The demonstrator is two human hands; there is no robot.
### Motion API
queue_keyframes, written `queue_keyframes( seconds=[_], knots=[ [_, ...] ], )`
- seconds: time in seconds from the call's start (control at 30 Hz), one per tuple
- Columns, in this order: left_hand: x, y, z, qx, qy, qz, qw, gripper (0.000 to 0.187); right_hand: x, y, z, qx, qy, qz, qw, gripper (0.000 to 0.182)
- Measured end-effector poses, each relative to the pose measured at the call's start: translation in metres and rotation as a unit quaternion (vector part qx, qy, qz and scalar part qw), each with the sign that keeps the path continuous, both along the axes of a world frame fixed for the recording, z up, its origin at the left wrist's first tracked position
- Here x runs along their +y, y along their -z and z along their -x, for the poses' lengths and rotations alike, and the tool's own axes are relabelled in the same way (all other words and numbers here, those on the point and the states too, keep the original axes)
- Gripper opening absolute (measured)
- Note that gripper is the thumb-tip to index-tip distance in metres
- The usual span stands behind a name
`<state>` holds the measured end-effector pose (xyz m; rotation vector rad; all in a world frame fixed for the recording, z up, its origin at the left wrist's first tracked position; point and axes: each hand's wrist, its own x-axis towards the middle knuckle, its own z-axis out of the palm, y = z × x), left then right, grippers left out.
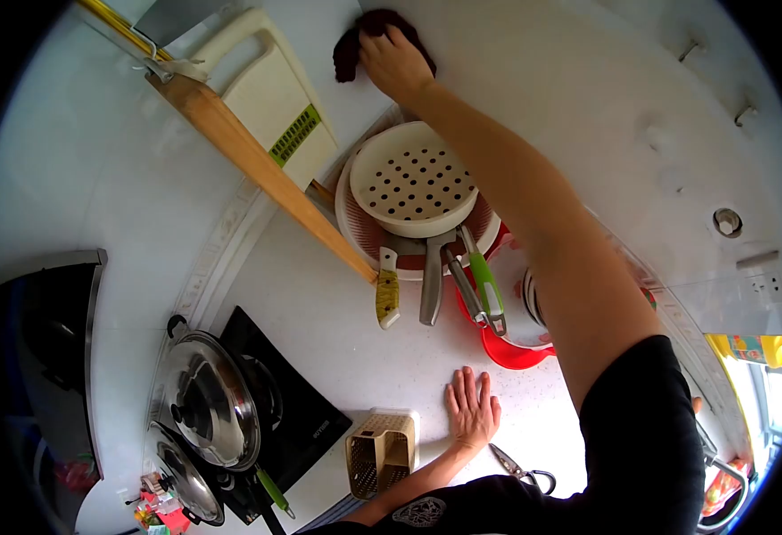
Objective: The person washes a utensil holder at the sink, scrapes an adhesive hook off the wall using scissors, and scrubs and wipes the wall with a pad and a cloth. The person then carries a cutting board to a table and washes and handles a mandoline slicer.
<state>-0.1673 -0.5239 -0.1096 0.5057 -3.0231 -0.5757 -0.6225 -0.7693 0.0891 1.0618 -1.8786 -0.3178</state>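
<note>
High in the wall corner, my right hand (397,64) presses a dark maroon cloth (348,55) against the white wall, fingers closed on it. My left hand (473,412) lies palm down on the white countertop (302,267), fingers stretched and holding nothing. Near its wrist are scissors (520,468) and a beige slotted utensil holder (380,456). Under my right arm, a white colander with dark holes (413,174) sits on a larger basket (355,223). Handles of a yellow-grip knife (388,290), a cleaver (433,281) and a green peeler (484,281) stick out toward me.
A wooden board (257,165) and a cream grater (275,107) lean along the left wall. A lidded pan (212,401) and a second lidded pan (186,481) stand by the black cooktop (315,419). A red basin (511,355) with bowls is partly behind my right arm.
</note>
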Motion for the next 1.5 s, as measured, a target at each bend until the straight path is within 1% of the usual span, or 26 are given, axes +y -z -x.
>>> queue_keyframes(
  seconds=[0.1,0.13,0.23,0.27,0.33,0.37,0.4,0.47,0.5,0.57,0.67,0.77,0.87,0.97,1.0,1.03,1.1,1.23,1.27,1.3,1.33,1.37,1.4,1.43,1.47,1.5],
  knots=[
    [-0.001,-0.002,-0.001,0.001,0.001,0.003,1.000,0.063,0.005,0.013,-0.001,-0.065,-0.019,-0.069,0.995,0.028],
    [0.000,-0.002,0.000,0.001,0.000,0.004,1.000,0.063,0.012,0.017,-0.003,-0.045,-0.028,-0.095,0.994,0.023],
    [0.001,-0.001,-0.002,0.014,0.001,0.019,1.000,0.063,0.020,0.030,-0.002,-0.164,-0.066,-0.199,0.964,0.019],
    [0.000,-0.002,-0.001,0.014,-0.001,0.007,1.000,0.063,0.022,0.029,-0.002,-0.158,-0.127,-0.107,0.973,0.018],
    [0.000,0.000,-0.001,0.018,-0.003,0.013,1.000,0.063,0.025,0.029,-0.001,-0.144,-0.245,0.071,0.956,0.017],
    [0.001,0.001,-0.002,0.017,-0.001,0.012,1.000,0.063,0.019,0.016,-0.005,-0.139,-0.306,0.179,0.925,0.017],
    [0.001,0.001,-0.002,0.019,-0.002,0.010,1.000,0.064,0.013,-0.004,-0.013,-0.148,-0.333,0.257,0.895,0.018],
    [0.002,-0.003,-0.002,0.016,0.001,0.001,1.000,0.064,0.003,-0.046,-0.027,-0.178,-0.404,0.352,0.825,0.022],
    [0.000,-0.003,-0.001,0.016,0.004,0.001,1.000,0.064,-0.011,-0.060,-0.022,-0.173,-0.429,0.381,0.801,0.025],
    [0.000,-0.001,0.000,0.014,0.004,-0.001,1.000,0.062,-0.041,-0.070,-0.016,-0.273,-0.319,0.388,0.821,0.064],
    [0.000,-0.001,0.001,-0.005,0.003,-0.005,1.000,0.061,-0.052,-0.044,-0.038,-0.285,-0.364,0.530,0.711,0.028],
    [0.000,0.000,0.001,0.003,0.002,-0.009,1.000,0.061,-0.052,0.019,-0.028,-0.323,-0.300,0.498,0.747,0.035],
    [0.001,-0.003,-0.002,-0.002,0.005,-0.007,1.000,0.062,-0.031,0.057,-0.028,-0.429,-0.241,0.417,0.764,0.033],
    [0.000,-0.001,0.000,-0.004,0.008,-0.005,1.000,0.062,-0.020,0.059,-0.020,-0.385,-0.300,0.391,0.781,0.026],
    [0.000,0.001,0.000,0.005,0.005,-0.002,1.000,0.062,-0.013,0.051,-0.025,-0.359,-0.305,0.419,0.776,0.020],
    [0.001,0.002,-0.001,0.013,0.004,-0.001,1.000,0.062,-0.001,0.040,-0.029,-0.342,-0.360,0.437,0.750,0.021],
    [0.000,-0.001,-0.001,0.015,0.004,0.004,1.000,0.062,0.039,0.026,-0.050,-0.410,-0.255,0.378,0.790,0.024],
    [0.002,0.004,-0.002,0.041,-0.008,-0.002,0.999,0.062,0.151,-0.009,-0.119,-0.505,-0.216,0.335,0.765,0.029],
    [0.003,0.004,-0.002,0.050,-0.014,0.001,0.999,0.061,0.183,-0.010,-0.137,-0.501,-0.208,0.356,0.761,0.030],
    [0.003,0.008,-0.003,0.073,-0.016,0.009,0.997,0.060,0.217,-0.019,-0.161,-0.536,-0.162,0.355,0.749,0.032],
    [0.004,0.009,-0.002,0.081,-0.020,0.014,0.996,0.059,0.251,-0.022,-0.184,-0.544,-0.150,0.382,0.732,0.032],
    [0.005,0.009,-0.003,0.088,-0.025,0.020,0.996,0.058,0.285,-0.026,-0.210,-0.583,-0.079,0.414,0.695,0.031],
    [0.005,0.010,-0.004,0.094,-0.025,0.021,0.995,0.057,0.318,-0.024,-0.235,-0.560,-0.085,0.436,0.700,0.030],
    [0.005,0.010,-0.003,0.101,-0.027,0.024,0.994,0.057,0.349,-0.023,-0.263,-0.554,-0.027,0.458,0.695,0.029],
    [0.006,0.012,-0.003,0.104,-0.030,0.040,0.993,0.056,0.379,-0.010,-0.288,-0.582,-0.030,0.519,0.625,0.028],
    [0.007,0.015,-0.003,0.105,-0.031,0.055,0.992,0.055,0.406,0.002,-0.315,-0.584,-0.003,0.554,0.594,0.027]
  ],
)
